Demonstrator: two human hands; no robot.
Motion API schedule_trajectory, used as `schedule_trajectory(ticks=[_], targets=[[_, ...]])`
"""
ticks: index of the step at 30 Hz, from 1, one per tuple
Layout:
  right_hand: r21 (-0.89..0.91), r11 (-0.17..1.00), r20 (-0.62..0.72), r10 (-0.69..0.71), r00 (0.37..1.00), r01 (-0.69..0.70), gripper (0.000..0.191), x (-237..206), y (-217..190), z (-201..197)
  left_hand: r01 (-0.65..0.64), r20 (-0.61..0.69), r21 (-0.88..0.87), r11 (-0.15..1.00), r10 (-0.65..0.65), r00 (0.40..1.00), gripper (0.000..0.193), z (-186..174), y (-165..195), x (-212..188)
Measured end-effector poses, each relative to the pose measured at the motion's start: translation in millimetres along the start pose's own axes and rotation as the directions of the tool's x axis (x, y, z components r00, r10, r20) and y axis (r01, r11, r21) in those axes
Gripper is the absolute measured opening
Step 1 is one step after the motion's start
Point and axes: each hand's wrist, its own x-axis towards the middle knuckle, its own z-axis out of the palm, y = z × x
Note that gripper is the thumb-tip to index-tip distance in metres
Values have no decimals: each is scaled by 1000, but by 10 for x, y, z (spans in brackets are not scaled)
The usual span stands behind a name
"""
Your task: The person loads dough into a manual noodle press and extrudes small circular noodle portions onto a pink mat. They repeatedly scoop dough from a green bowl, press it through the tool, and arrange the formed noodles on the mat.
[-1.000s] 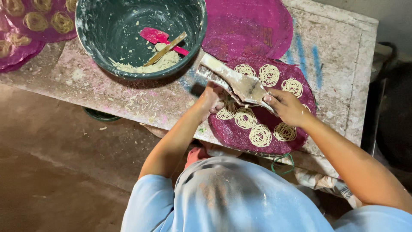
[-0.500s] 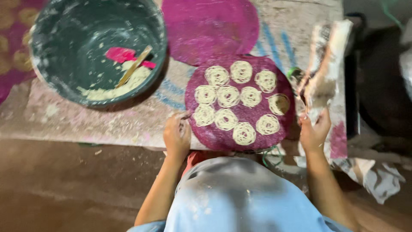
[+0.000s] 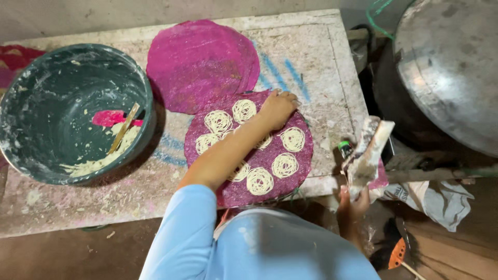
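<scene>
One head-worn camera, looking steeply down.

It sits close above the person's blue-clad shoulders at the bottom edge, facing a worn table (image 3: pixel 311 46) filling the upper left and centre; a metal vessel (image 3: pixel 451 67) occupies the upper right.

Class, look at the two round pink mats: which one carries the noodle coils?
The nearer mat, under the left hand, carries the coils; the far mat is bare.
</scene>
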Motion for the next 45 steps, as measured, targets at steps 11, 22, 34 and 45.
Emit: schedule_trajectory(ticks=[11,22,34,45], targets=[[46,997,-160,68,985,-61,20,139,292,-366,158,398,-28,987,-134,907,17,-299,-131,379],[15,999,-90,39,995,-37,16,361,237,-221,101,-46,-275,956,-118,992,32,-480,-304,315],[169,986,-139,36,990,-12,34,-98,412,-367,678,206,-71,732,-654,728,54,-736,-1548,-1080],[247,968,17,-52,998,46,26,-152,10,-188,642,-88,-519,564,-783,616,22,-1094,-1665,-1236]])
